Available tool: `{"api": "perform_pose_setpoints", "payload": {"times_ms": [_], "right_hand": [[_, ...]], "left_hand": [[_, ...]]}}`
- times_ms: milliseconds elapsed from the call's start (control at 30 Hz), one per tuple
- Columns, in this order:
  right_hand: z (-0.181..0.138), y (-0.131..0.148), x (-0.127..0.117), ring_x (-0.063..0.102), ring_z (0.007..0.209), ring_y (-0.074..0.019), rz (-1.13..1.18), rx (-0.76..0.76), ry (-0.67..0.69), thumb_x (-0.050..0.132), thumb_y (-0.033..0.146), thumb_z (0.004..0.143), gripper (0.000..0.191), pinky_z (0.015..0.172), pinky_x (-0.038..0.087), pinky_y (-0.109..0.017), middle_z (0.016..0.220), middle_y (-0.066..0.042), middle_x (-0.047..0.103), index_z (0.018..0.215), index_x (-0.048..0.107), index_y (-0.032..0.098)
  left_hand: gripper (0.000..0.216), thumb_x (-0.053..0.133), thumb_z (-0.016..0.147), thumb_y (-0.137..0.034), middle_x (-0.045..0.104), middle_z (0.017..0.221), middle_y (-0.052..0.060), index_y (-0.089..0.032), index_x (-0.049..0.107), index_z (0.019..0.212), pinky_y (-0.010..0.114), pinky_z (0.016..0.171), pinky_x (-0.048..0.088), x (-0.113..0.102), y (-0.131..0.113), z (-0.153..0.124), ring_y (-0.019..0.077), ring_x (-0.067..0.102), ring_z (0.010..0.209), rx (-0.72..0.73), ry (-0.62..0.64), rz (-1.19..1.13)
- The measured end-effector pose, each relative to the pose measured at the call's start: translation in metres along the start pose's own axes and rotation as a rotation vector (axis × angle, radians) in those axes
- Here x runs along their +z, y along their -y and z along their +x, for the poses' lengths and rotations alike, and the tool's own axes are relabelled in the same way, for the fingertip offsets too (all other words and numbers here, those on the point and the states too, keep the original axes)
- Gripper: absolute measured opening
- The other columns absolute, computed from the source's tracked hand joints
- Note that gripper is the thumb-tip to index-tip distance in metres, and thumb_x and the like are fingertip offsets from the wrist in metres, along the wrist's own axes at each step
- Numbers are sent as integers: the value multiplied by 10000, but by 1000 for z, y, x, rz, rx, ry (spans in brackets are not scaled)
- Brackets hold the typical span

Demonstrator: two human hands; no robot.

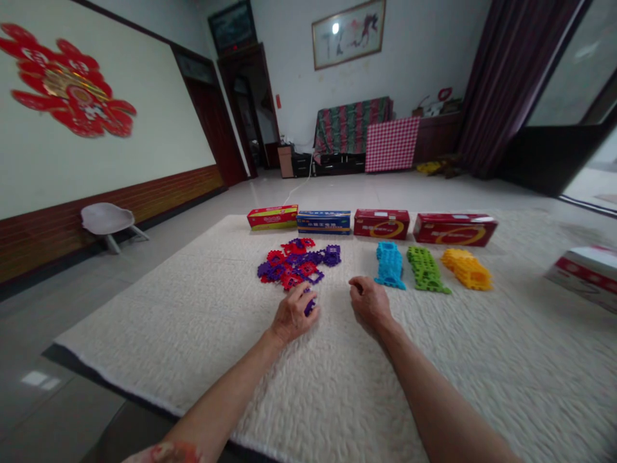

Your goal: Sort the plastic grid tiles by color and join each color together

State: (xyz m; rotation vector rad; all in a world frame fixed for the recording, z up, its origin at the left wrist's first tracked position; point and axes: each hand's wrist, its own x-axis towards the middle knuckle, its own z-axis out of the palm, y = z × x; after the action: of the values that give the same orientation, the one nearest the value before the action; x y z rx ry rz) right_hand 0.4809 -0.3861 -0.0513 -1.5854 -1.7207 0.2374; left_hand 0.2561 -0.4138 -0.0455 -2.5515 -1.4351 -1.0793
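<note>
Both forearms [231, 393] are reaching over the pale surface [159, 321], running out of view at the near edge. The left grip [295, 314] is curling around a purple piece [310, 306], partly hiding it. The right grip [370, 302] is closing into a loose fist, fingertips tucked under; whether anything is inside, I cannot tell. Just beyond the left grip, red and purple pieces [290, 263] are overlapping, hard to count. Beyond the right grip, toward its right, blue [389, 265], green [427, 269] and yellow stacks [465, 267] are lying.

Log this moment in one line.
left hand: holds toothed purple piece | right hand: curled, nearest blue stack | beyond left hand: red-and-purple pile
</note>
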Motion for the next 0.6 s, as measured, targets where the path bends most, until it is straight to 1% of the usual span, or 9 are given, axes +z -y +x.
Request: {"api": "perform_pose_setpoints", "payload": {"times_ms": [67,133,267,333,400,467,533,600], "right_hand": [[-1,0,0,629,830,-189,1,4,-4,482,181,816,250,764,427,-280,919,-80,705,936,702,173],[-4,0,0,624,825,-191,7,-1,-8,482,176,814,240,764,428,-283,902,-76,699,923,696,175],[-6,4,4,616,827,-202,46,-25,-52,463,170,832,236,772,444,-299,896,-86,678,932,676,176],[1,6,12,615,851,-204,103,-60,-69,438,138,824,257,794,459,-307,917,-94,666,937,666,177],[18,7,22,613,909,-206,185,-125,-86,436,107,784,285,832,475,-319,967,-94,655,948,655,186],[42,6,35,601,997,-214,257,-193,-121,464,118,747,301,898,476,-346,1048,-94,640,975,645,195],[69,3,47,580,1079,-231,294,-231,-160,500,165,741,298,974,452,-384,1124,-108,623,1003,640,190],[92,0,59,566,1122,-245,288,-230,-168,521,218,758,295,1024,423,-411,1166,-128,614,1023,643,174]], "left_hand": [[272,590,804,-215,588,1260,130,-194,674,1062,390,1032,460,6,-2,12,251,563,1178,61,6,18],[286,605,813,-232,579,1281,131,-195,665,1090,402,1041,452,11,-1,24,259,555,1189,76,6,38],[413,710,765,-324,540,1340,144,-192,639,1149,459,1050,432,18,7,45,306,525,1214,47,24,83],[415,708,772,-333,540,1337,146,-191,634,1155,469,1049,428,20,13,54,308,518,1217,20,9,101],[336,657,819,-314,570,1294,133,-191,641,1131,449,1041,437,20,20,62,285,531,1195,9,-10,115],[262,595,862,-285,603,1246,113,-192,650,1101,422,1029,449,18,29,70,257,549,1163,2,-28,130],[242,546,884,-239,624,1214,97,-194,652,1097,401,1025,453,16,42,81,237,562,1144,-9,-29,148],[260,509,887,-187,642,1181,85,-194,652,1104,389,1031,447,14,59,95,222,572,1132,-16,1,174]]}}
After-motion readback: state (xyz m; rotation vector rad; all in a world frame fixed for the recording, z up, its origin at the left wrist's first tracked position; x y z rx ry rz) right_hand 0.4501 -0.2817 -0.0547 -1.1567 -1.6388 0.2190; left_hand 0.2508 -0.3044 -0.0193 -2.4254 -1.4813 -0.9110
